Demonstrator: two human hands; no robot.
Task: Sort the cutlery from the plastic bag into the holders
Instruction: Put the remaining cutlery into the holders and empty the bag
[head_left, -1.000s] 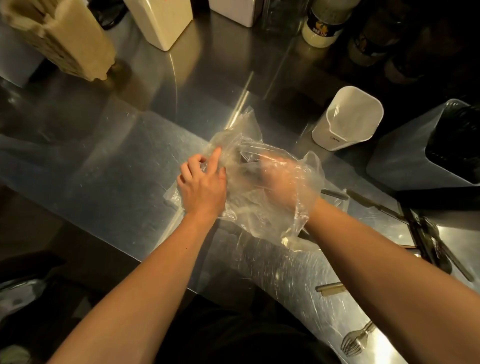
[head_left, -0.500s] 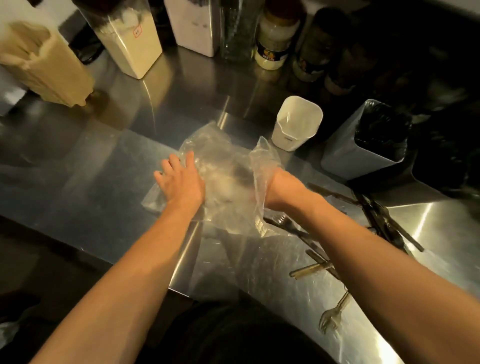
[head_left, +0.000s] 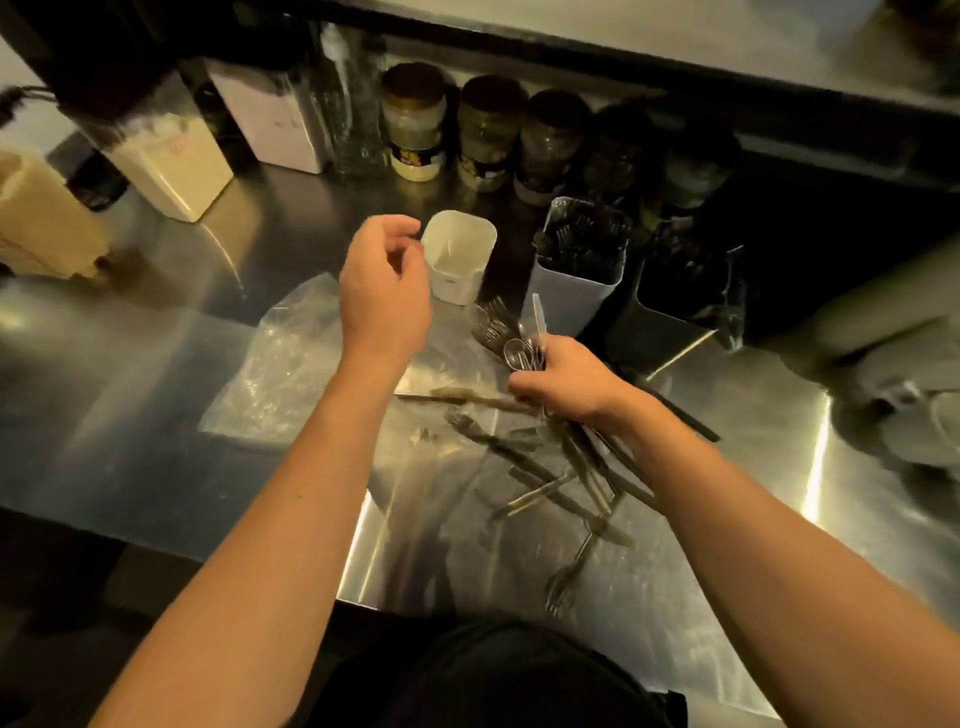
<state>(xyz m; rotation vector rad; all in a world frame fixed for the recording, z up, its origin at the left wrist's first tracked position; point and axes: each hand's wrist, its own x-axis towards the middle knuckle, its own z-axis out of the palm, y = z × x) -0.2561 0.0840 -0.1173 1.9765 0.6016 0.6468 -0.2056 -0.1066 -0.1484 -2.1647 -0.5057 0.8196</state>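
The cutlery (head_left: 540, 467) is now out of the plastic bag (head_left: 291, 374); most of it lies in a loose heap on the bench (head_left: 130, 364) in front of you, and the bag lies flat and crumpled to the left of the heap; your right hand (head_left: 563, 382) is closed around a mixed bundle of spoons and forks, their heads pointing up toward the holders. I judge that you are at the start of the sorting step; the next move calls for separating one kind from the bundle and dropping it in the matching holder. The white holder (head_left: 457, 254) looks empty; the grey holder (head_left: 576, 265) beside it already carries forks; a darker holder (head_left: 680, 291) stands further right, its content too dim to tell. Your left hand (head_left: 384, 291) hovers above the bag, just beside the white holder, fingers loosely curled and holding nothing; it is free to pick pieces from the bundle.
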